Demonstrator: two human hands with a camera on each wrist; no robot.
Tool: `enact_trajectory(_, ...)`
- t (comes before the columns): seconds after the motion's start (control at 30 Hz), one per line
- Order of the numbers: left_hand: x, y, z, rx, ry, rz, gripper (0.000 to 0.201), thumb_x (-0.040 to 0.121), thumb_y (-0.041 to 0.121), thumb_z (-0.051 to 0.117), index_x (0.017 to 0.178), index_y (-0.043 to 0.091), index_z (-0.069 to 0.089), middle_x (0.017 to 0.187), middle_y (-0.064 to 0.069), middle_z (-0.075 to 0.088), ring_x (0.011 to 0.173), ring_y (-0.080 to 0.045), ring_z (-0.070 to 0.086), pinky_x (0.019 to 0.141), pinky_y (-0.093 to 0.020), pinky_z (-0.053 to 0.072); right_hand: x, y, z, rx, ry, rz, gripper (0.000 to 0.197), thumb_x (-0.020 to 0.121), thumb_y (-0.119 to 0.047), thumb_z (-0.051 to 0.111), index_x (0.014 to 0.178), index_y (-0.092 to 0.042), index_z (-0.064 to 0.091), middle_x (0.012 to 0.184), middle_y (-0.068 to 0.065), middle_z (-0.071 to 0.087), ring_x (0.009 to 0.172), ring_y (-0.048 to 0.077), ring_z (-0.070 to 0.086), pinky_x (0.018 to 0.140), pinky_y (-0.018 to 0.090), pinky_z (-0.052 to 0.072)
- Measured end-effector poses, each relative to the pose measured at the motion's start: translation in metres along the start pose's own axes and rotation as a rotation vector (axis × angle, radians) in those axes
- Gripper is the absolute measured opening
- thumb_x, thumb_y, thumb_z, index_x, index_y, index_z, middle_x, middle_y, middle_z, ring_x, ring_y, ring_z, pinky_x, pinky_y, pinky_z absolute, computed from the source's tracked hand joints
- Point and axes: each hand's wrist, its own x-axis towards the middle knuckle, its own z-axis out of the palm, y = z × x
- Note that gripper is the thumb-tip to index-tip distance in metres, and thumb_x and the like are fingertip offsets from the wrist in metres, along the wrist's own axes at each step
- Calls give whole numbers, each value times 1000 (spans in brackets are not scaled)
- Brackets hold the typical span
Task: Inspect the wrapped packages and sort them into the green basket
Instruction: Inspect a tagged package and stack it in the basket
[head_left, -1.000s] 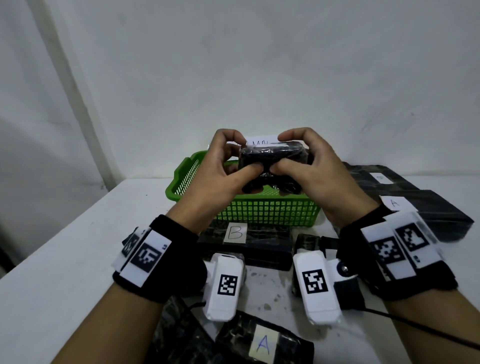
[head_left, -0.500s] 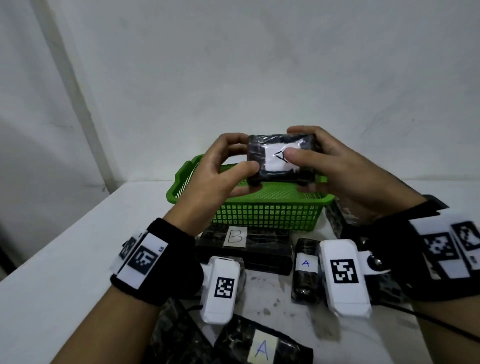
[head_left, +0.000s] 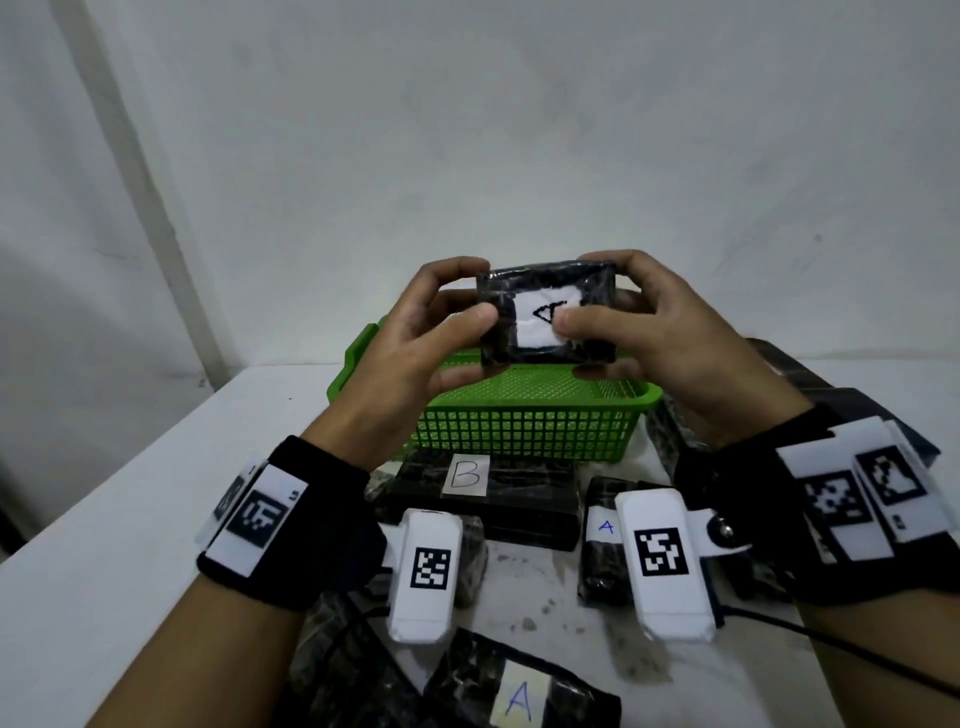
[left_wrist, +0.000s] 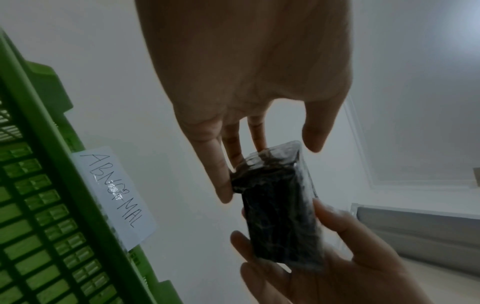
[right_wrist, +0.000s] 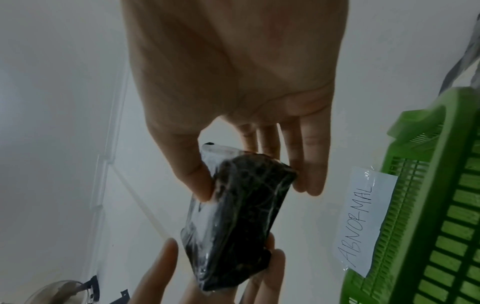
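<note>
Both hands hold a small black plastic-wrapped package (head_left: 548, 314) upright above the green basket (head_left: 524, 426). Its white label with a sideways letter faces me. My left hand (head_left: 441, 332) grips its left end, thumb on the front and fingers behind. Gripping the right end is my right hand (head_left: 623, 325), whose thumb lies over the label. The wrist views show the same package (left_wrist: 279, 207) (right_wrist: 239, 222) pinched at both ends. The basket (left_wrist: 39, 205) (right_wrist: 446, 205) carries a paper tag reading ABNORMAL (left_wrist: 114, 193) (right_wrist: 361, 222).
Several more black wrapped packages lie on the white table (head_left: 104, 519): one labelled B (head_left: 483, 493) just before the basket, two labelled A (head_left: 602, 540) (head_left: 519, 696) nearer me, larger ones at the right (head_left: 810, 395). A white wall stands close behind the basket.
The package was turned in both hands from edge-on to label-facing and raised a little above the basket. The right wrist swung outward to the right.
</note>
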Motion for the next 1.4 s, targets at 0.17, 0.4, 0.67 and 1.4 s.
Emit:
enact_trajectory(0.17, 1, 0, -7, 16, 45, 12, 46, 84, 23, 61, 130, 28, 55, 126, 7, 65, 114, -12, 63, 84, -32, 54, 0, 4, -2, -63, -61, -9, 58, 79, -28, 79, 132, -28, 55, 117, -5, 70, 102, 16, 72, 83, 40, 62)
enact_trajectory(0.4, -2, -4, -9, 105, -85, 102, 58, 81, -5, 56, 134, 18, 50, 144, 6, 56, 129, -14, 56, 95, -29, 50, 5, 8, 2, 5, -19, 10, 14, 94, -19, 65, 108, -21, 65, 101, -3, 71, 91, 11, 71, 68, 31, 60)
enact_trajectory(0.67, -4, -3, -6, 106, -173, 139, 67, 77, -18, 56, 134, 17, 48, 149, 2, 52, 140, -14, 45, 102, -32, 47, 7, 18, 12, -33, 133, -118, 16, 83, -4, 73, 82, -16, 62, 79, 2, 66, 66, 12, 66, 62, 28, 55)
enact_trajectory(1.4, -7, 6, 11, 444, -3, 200, 78, 72, 9, 87, 133, 35, 46, 126, 14, 58, 102, -7, 67, 76, -22, 55, 6, 20, 11, 17, 40, 122, 81, 60, -46, 83, 132, -23, 55, 121, 1, 70, 101, 16, 73, 79, 37, 60)
